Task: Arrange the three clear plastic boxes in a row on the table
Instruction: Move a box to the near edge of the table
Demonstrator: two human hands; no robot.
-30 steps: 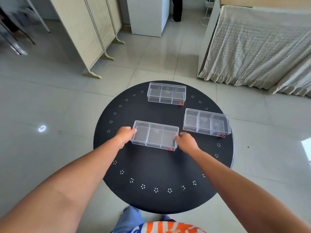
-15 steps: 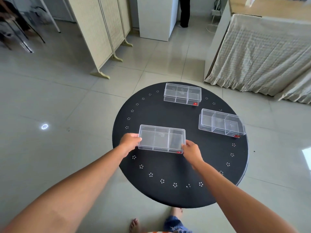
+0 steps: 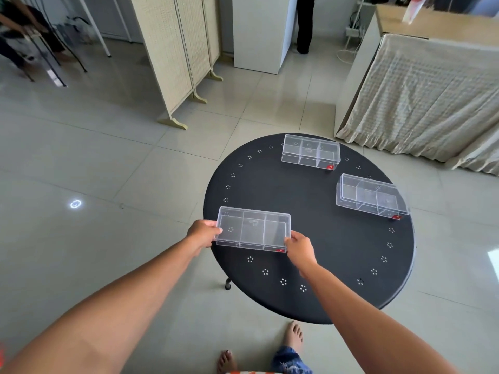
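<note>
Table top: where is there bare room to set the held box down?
Both hands, left hand and right hand, grip the held box at the table's left edge. Bare patches: the centre, between it, the far box and the right box; and the near right. The far right is crowded.

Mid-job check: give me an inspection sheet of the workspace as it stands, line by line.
Surface: round black table with small flower-shaped perforations around its rim.
Job's things: three clear plastic boxes, each with three compartments. Near box at the table's left edge, held at both short ends. Far box at the far edge. Right box near the right edge. They do not form a row yet.
Clutter: nothing seen on the table.
Grippers: left hand and right hand both grip the near box.
Cables: white cord on the floor far back.
Surroundings: tiled floor, folding screen, cloth-draped furniture, a person standing far back.
</note>
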